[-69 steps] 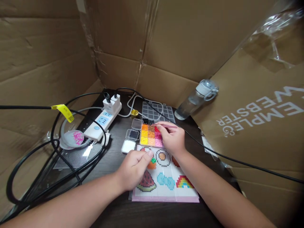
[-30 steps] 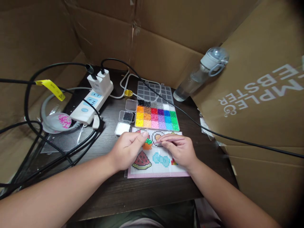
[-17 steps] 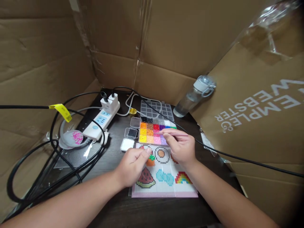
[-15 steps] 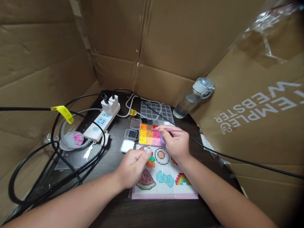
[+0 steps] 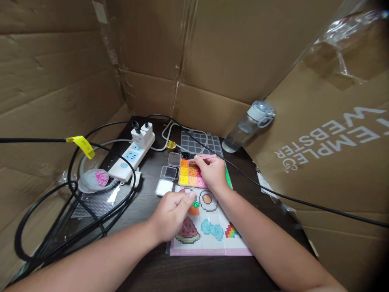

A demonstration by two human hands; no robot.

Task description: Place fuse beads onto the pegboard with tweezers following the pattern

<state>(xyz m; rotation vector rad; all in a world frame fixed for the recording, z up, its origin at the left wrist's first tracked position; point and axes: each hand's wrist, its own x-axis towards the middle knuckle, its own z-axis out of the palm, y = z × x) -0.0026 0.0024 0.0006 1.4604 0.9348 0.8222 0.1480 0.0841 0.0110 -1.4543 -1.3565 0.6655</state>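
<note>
My right hand (image 5: 212,172) pinches pink tweezers (image 5: 208,157), their tip down at the orange-brown compartments of the bead box (image 5: 184,170). Small beads in black, orange, yellow, pink and green fill this box; my hand covers part of it. My left hand (image 5: 173,213) is closed, thumb on top, over the left side of the pattern sheet (image 5: 211,251). What its fingers hold, if anything, is hidden. Beside the thumb shows an orange carrot shape (image 5: 194,208) with a green top. A watermelon, an egg, a blue bow and a rainbow also appear on the sheet.
Small cases of white beads (image 5: 164,187) and black beads (image 5: 170,172) stand left of the box. Behind it lies a gridded lid (image 5: 202,142). A water bottle (image 5: 246,125), a power strip (image 5: 130,158), looped black cable (image 5: 73,178) and cardboard walls surround the work.
My right hand has moved left and slightly up over the bead box with the tweezers, uncovering green beads at its right. My left hand stays almost in place.
</note>
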